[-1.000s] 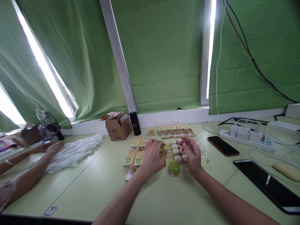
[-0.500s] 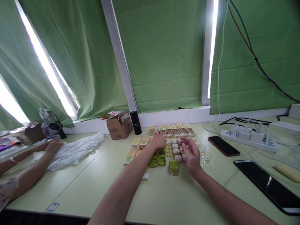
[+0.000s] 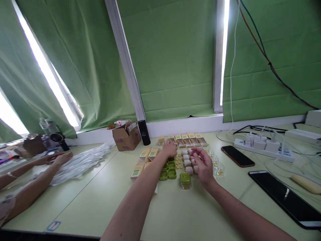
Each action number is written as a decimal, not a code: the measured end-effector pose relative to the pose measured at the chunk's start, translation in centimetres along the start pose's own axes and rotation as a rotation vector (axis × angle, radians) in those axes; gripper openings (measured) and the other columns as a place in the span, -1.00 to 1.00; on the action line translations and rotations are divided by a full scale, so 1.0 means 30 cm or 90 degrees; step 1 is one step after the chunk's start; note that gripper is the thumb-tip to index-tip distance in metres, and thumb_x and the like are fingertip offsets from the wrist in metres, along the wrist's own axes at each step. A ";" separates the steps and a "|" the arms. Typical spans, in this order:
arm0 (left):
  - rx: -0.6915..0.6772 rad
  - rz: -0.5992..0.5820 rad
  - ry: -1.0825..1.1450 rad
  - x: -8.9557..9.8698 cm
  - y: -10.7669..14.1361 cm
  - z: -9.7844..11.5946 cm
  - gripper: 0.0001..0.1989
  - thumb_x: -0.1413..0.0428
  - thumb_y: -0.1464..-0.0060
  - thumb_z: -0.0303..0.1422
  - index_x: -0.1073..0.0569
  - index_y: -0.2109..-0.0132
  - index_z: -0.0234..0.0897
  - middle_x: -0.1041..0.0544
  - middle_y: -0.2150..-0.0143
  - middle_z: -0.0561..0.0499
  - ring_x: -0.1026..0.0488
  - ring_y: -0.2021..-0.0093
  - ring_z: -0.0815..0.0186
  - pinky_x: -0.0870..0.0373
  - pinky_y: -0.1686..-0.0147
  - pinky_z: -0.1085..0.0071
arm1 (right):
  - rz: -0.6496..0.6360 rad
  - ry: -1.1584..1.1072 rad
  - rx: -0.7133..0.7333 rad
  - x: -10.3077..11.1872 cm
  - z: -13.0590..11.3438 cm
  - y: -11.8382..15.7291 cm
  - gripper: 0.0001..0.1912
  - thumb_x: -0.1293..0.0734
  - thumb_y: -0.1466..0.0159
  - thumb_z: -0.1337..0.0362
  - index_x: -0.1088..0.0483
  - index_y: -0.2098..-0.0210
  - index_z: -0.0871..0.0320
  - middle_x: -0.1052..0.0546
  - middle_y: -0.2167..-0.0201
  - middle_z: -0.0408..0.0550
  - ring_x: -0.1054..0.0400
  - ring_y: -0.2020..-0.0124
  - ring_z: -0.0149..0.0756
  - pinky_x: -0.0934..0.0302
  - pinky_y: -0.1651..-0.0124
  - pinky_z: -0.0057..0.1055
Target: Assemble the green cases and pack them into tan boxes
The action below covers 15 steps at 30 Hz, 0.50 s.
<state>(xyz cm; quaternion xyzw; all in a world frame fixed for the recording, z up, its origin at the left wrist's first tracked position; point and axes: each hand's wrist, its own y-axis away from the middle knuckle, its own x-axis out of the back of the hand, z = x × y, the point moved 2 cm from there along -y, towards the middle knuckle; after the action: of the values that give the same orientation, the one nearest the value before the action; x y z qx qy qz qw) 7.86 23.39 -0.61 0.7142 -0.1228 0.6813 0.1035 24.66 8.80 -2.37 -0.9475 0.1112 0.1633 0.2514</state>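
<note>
My left hand reaches over the back of a group of green square trays, fingers pointing forward and slightly apart; its fingertips are partly hidden. Just behind it stands a small cream box with a green label. My right hand hovers half-curled over a cluster of pale rounded square pieces, thumb and fingers apart, with nothing visible in it. Small yellow pieces lie between the trays and the pale pieces. In front sits a clear container with a green lid.
Clear cups, a phone, a tablet-like device and a power strip lie to the right. More labelled boxes, a carton and a black bottle stand behind. At left, another person's hands touch white plastic strips.
The view has shifted slightly. My left hand stays over the back of the trays with small finger movement, and my right hand has barely moved. The other person's hand has slid slightly right.
</note>
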 end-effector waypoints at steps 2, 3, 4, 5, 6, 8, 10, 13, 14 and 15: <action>-0.001 0.034 0.017 0.026 0.007 -0.022 -0.61 -0.15 -0.37 -0.23 -0.43 -0.23 -0.30 -0.46 -0.25 -0.20 -0.50 -0.16 0.06 -0.52 -0.12 0.00 | 0.000 -0.004 0.001 -0.001 0.000 -0.001 -0.72 -0.43 -0.26 0.04 -0.54 0.15 0.07 -0.57 0.31 -0.05 -0.44 0.28 -0.21 -0.34 0.24 -0.31; -0.001 0.047 0.029 0.040 0.011 -0.033 -0.63 -0.08 -0.41 -0.25 -0.41 -0.25 -0.34 -0.41 -0.31 -0.26 -0.45 -0.23 0.01 -0.46 -0.18 -0.03 | 0.000 -0.005 0.003 -0.001 0.000 -0.001 -0.72 -0.43 -0.26 0.03 -0.54 0.16 0.07 -0.57 0.31 -0.05 -0.44 0.28 -0.21 -0.34 0.24 -0.32; -0.002 0.056 0.042 0.053 0.014 -0.044 -0.63 -0.01 -0.44 -0.28 -0.39 -0.26 -0.37 -0.34 -0.37 -0.32 -0.41 -0.29 -0.03 -0.41 -0.24 -0.03 | -0.001 -0.005 0.005 -0.002 0.001 -0.001 -0.72 -0.43 -0.27 0.03 -0.54 0.16 0.08 -0.57 0.31 -0.05 -0.44 0.28 -0.21 -0.34 0.24 -0.32; -0.002 0.061 0.057 0.065 0.018 -0.054 -0.62 0.04 -0.45 -0.31 -0.37 -0.27 -0.40 -0.27 -0.41 -0.36 -0.39 -0.32 -0.04 -0.37 -0.26 0.00 | -0.002 -0.003 0.006 -0.002 0.002 -0.001 -0.72 -0.43 -0.27 0.03 -0.55 0.16 0.08 -0.57 0.32 -0.05 -0.44 0.28 -0.21 -0.34 0.24 -0.32; -0.006 0.065 0.071 0.077 0.024 -0.063 -0.62 0.08 -0.45 -0.34 -0.35 -0.28 -0.41 -0.21 -0.45 -0.38 -0.39 -0.33 -0.02 -0.36 -0.28 0.05 | -0.004 -0.002 0.005 -0.002 0.003 -0.001 -0.72 -0.43 -0.27 0.03 -0.55 0.16 0.08 -0.57 0.31 -0.05 -0.44 0.28 -0.22 -0.34 0.24 -0.32; -0.018 0.080 0.096 0.099 0.043 -0.074 -0.63 0.13 -0.45 -0.36 -0.33 -0.27 -0.38 -0.14 -0.49 -0.36 -0.41 -0.30 0.05 -0.36 -0.27 0.14 | -0.008 0.001 0.002 -0.001 0.007 -0.002 -0.72 -0.43 -0.28 0.03 -0.55 0.16 0.08 -0.57 0.31 -0.05 -0.43 0.30 -0.22 -0.33 0.26 -0.32; -0.041 0.105 0.114 0.122 0.079 -0.076 -0.66 0.17 -0.46 -0.37 -0.33 -0.23 -0.34 -0.12 -0.50 -0.31 -0.39 -0.32 0.10 -0.34 -0.29 0.18 | -0.009 -0.002 0.002 0.000 0.012 -0.004 -0.73 -0.42 -0.28 0.03 -0.55 0.16 0.08 -0.58 0.30 -0.05 -0.43 0.30 -0.22 -0.33 0.26 -0.33; -0.086 0.150 0.127 0.156 0.170 -0.061 -0.66 0.21 -0.46 -0.35 -0.31 -0.22 -0.29 -0.10 -0.50 -0.25 -0.41 -0.30 0.13 -0.37 -0.28 0.18 | -0.005 -0.001 0.007 0.002 0.021 -0.010 -0.73 -0.44 -0.28 0.04 -0.55 0.16 0.07 -0.60 0.27 -0.04 -0.45 0.25 -0.20 -0.36 0.19 -0.30; -0.097 0.161 0.127 0.165 0.209 -0.052 -0.65 0.22 -0.47 -0.34 -0.29 -0.24 -0.28 -0.12 -0.49 -0.24 -0.46 -0.24 0.13 -0.42 -0.24 0.17 | -0.004 0.003 0.007 0.001 0.024 -0.013 -0.73 -0.45 -0.27 0.03 -0.55 0.16 0.07 -0.60 0.25 -0.04 -0.46 0.22 -0.20 -0.37 0.15 -0.28; -0.104 0.172 0.126 0.172 0.251 -0.043 -0.63 0.22 -0.47 -0.33 -0.26 -0.28 -0.27 -0.14 -0.47 -0.24 -0.49 -0.19 0.12 -0.46 -0.19 0.15 | -0.004 0.005 0.003 -0.001 0.026 -0.016 -0.71 -0.46 -0.27 0.02 -0.54 0.15 0.07 -0.61 0.24 -0.03 -0.47 0.20 -0.19 -0.38 0.10 -0.26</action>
<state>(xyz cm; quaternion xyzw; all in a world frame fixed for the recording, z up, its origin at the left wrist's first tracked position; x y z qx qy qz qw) 4.48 16.46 4.45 0.6102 -0.2617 0.7434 0.0807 24.60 9.61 -2.78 -0.9479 0.1095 0.1582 0.2541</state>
